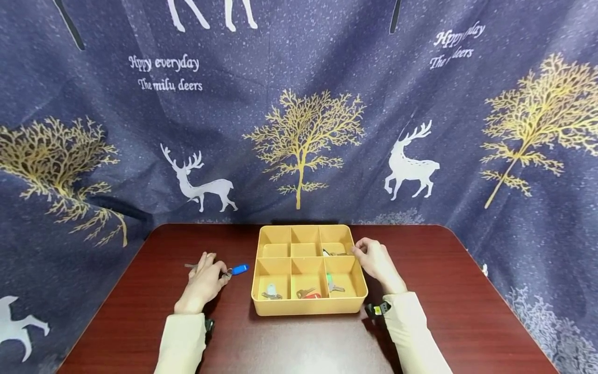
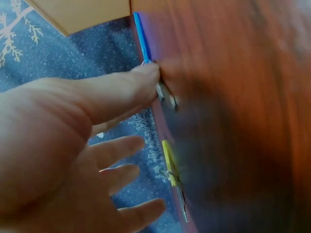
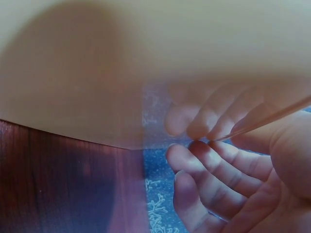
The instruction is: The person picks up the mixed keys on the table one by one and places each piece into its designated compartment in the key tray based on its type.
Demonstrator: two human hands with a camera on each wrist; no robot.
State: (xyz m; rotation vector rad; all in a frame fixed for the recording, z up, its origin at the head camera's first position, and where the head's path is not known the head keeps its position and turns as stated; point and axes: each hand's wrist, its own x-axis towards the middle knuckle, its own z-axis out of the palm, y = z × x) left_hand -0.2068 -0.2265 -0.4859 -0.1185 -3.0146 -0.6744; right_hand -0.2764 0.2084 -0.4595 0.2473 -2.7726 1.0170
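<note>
On the left of the table, my left hand pinches a key ring between thumb and forefinger, its other fingers spread. A blue key tag hangs on that ring, and its metal keys touch or nearly touch the tabletop. Below the hand lies a key with a yellow tag, mostly hidden in the head view. My right hand grips the right wall of a yellow compartment box, thumb and fingers on either side of its rim.
Tagged keys lie in the box: a pale-tagged one front left, a red-tagged one front middle, a green-tagged one front right. More keys sit back right. A patterned cloth hangs behind the table.
</note>
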